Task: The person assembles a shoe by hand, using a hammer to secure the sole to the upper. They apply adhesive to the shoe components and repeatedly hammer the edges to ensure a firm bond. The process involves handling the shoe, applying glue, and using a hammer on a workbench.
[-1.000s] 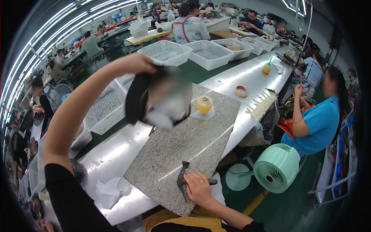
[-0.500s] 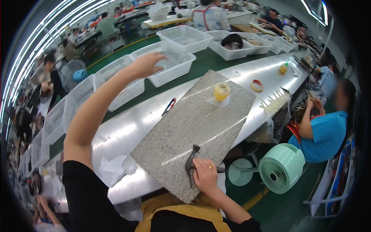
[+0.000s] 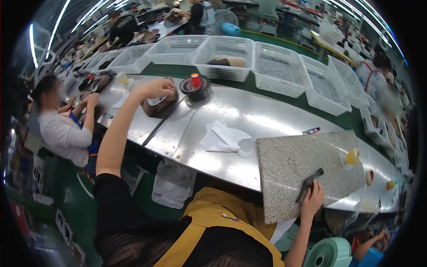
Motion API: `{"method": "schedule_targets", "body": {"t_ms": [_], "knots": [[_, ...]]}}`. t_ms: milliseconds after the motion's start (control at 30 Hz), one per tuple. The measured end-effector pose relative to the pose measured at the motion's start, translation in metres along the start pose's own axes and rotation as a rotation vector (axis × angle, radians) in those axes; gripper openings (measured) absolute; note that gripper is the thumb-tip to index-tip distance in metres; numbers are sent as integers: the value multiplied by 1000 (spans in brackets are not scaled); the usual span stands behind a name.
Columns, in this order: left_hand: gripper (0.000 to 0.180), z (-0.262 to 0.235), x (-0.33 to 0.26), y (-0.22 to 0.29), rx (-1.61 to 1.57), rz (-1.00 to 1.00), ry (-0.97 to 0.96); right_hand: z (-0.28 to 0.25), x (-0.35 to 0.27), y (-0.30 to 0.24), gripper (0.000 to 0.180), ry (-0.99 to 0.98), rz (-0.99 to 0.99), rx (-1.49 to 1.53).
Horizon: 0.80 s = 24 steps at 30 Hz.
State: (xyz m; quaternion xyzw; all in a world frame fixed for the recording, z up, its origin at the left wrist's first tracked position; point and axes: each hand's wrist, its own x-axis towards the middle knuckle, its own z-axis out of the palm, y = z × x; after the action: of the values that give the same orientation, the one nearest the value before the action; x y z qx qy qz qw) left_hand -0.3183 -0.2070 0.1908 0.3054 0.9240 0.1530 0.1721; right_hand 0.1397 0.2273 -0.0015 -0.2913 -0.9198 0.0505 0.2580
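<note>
My left hand [image 3: 159, 89] reaches across the metal table, its fingers curled down on a brown piece with a pale inside [image 3: 155, 108] that looks like a shoe upper. Beside it stands a black roll of tape or strip [image 3: 195, 94] with a red spool [image 3: 195, 80] on top. From this roll a dark strip [image 3: 162, 123] runs toward the table's near edge. On the right, my right hand [image 3: 314, 200] is closed round a hammer [image 3: 306, 186], resting over the speckled stone slab [image 3: 284, 155]. The hand covers the hammer's handle.
White cloth or paper [image 3: 222, 137] lies mid-table. A pen-like tool [image 3: 311, 131] is behind the slab, and a yellow pot [image 3: 353, 156] stands on it. White baskets [image 3: 280, 71] line the far side. A person [image 3: 66, 129] works at left; a green fan [image 3: 329, 252] stands lower right.
The view has swung left. My left hand has gone from the air near the baskets down to the brown piece. My right hand keeps hold of the hammer over the slab.
</note>
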Motion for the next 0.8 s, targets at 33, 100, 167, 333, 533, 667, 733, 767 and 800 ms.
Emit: {"method": "schedule_targets", "body": {"t_ms": [33, 100, 167, 333, 533, 667, 733, 767, 800], "knots": [[37, 7, -5, -6, 86, 40, 2, 7, 3, 5, 33, 9, -11, -20], [38, 31, 9, 14, 34, 128, 29, 7, 8, 9, 34, -37, 66, -85], [38, 54, 40, 52, 101, 294, 41, 13, 6, 15, 35, -23, 92, -134], [44, 123, 141, 181, 181, 595, 140, 10, 9, 6, 35, -2, 44, -154], [57, 208, 294, 329, 279, 869, 353, 7, 16, -5, 35, -17, 54, -62], [56, 253, 366, 381, 355, 825, 654, 1, 22, -10, 37, -63, 77, -23], [50, 248, 370, 410, 363, 733, 493, -5, 19, -7, 37, -74, 121, -34], [49, 242, 372, 413, 381, 670, 416, -6, 19, -8, 37, -82, 129, -25], [47, 241, 382, 405, 365, 692, 445, -5, 21, -9, 38, -82, 129, -20]]}}
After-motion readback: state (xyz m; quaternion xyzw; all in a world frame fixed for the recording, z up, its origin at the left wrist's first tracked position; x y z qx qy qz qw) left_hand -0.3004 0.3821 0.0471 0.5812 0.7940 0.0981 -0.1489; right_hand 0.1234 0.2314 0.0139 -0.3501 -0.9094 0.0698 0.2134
